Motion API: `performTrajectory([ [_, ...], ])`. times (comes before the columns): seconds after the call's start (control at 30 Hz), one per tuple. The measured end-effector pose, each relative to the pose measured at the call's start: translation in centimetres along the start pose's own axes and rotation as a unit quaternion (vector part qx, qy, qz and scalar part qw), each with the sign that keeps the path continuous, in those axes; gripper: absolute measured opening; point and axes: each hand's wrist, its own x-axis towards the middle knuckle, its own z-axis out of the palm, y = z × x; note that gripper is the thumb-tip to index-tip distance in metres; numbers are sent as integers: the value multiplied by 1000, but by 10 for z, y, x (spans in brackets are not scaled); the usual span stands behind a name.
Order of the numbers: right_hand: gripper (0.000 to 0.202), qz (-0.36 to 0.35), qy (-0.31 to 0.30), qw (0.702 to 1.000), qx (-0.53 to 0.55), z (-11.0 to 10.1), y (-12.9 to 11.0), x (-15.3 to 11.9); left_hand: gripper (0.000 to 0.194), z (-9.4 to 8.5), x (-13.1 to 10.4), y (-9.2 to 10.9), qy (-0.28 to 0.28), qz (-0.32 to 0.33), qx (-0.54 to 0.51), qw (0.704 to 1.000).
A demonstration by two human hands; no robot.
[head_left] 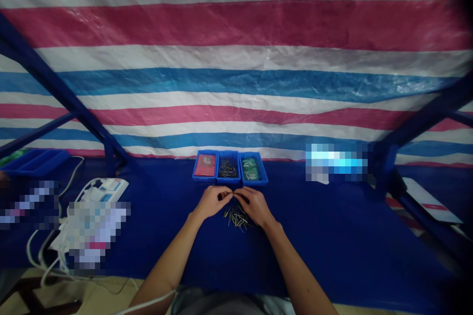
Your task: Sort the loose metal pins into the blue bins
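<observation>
Slim metal pins lie in one loose heap, too many to count, just below the fingers. Those of the left hand and right hand are pinched narrow, tips meeting; anything held there is too small to tell. Beyond, three blue trays stand side by side on the bench, holding red material, dark slim pieces and green packets.

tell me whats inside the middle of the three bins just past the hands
The middle bin holds a jumbled heap of thin dark sticks. They cover most of its bottom, so whatever lies beneath them cannot be seen.
</observation>
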Motion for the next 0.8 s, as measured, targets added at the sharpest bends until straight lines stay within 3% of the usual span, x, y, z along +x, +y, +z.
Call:
performTrajectory([
  [0.8, 24, -25, -25, 999, -23, -3, -4, 1, 31, -3, 0, 4, -4, 3, -9, 1000],
])
